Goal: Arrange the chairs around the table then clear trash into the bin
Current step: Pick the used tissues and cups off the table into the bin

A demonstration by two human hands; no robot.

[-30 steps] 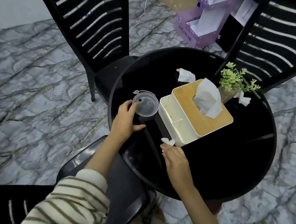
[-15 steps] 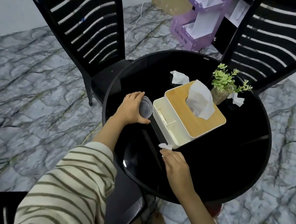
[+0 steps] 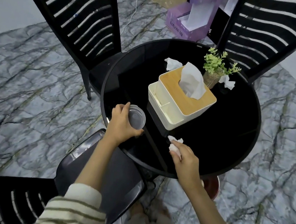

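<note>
We see the round black table (image 3: 234, 138) spreading out ahead of both hands, with three black chairs drawn in at it: one chair (image 3: 76, 23) beyond the left hand, one (image 3: 270, 34) far beyond the right hand, and a third (image 3: 101, 173) under our forearms, its seat tucked partly below the table edge. Ahead of the hands and between them stands the tissue box (image 3: 180, 99), wood-topped, with a white tissue (image 3: 192, 80) rising from its slot; its open front compartments look bare. Past the box sits a small plant (image 3: 216, 68) in a wrapped pot. The left hand (image 3: 122, 125) is wrapped around a clear cup (image 3: 136, 117) at the table's near edge; we cannot tell what, if anything, is in it. The right hand (image 3: 184, 158) pinches a crumpled scrap (image 3: 174, 143) just off the box's near corner. Two more wads lie far ahead, one (image 3: 172, 63) behind the box, one (image 3: 228, 82) beside the plant.
</note>
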